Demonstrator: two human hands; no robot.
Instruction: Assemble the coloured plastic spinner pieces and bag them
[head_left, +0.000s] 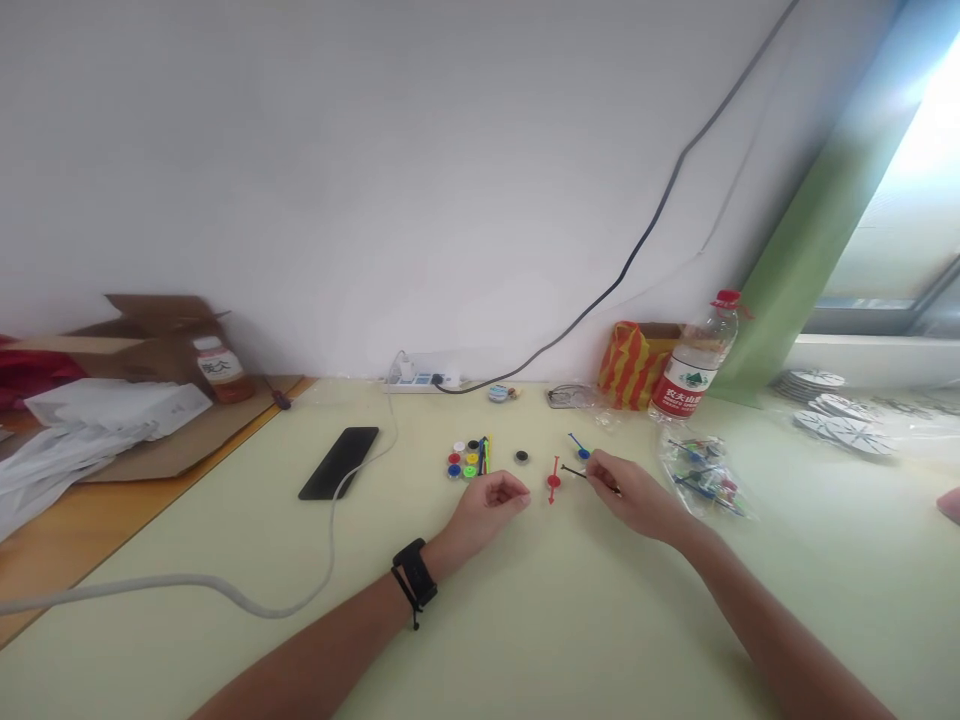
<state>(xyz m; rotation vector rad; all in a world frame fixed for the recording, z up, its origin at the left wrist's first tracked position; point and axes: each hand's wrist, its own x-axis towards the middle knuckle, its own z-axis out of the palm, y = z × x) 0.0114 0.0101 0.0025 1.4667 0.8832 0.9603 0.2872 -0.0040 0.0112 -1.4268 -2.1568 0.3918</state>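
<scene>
My right hand point(634, 492) pinches a black arrow spinner point(574, 471), its pointed end sticking out to the left. Left of it on the table is a red arrow spinner point(553, 481), and just beyond my fingers lies a blue one point(583, 452). My left hand point(491, 510) is curled with thumb and fingers together; anything inside is hidden. Behind it are several small round coloured pieces point(454, 459), with narrow blue, green and yellow arrows point(485, 455) alongside. A single black round piece point(522, 456) sits between the two hands, farther back.
To the right are a plastic bag of coloured spinner parts point(709, 475), a water bottle point(686, 365) and stacked white discs point(844, 425). A phone point(339, 463) lies left, crossed by a white cable point(332, 540). A power strip point(420, 376) is by the wall.
</scene>
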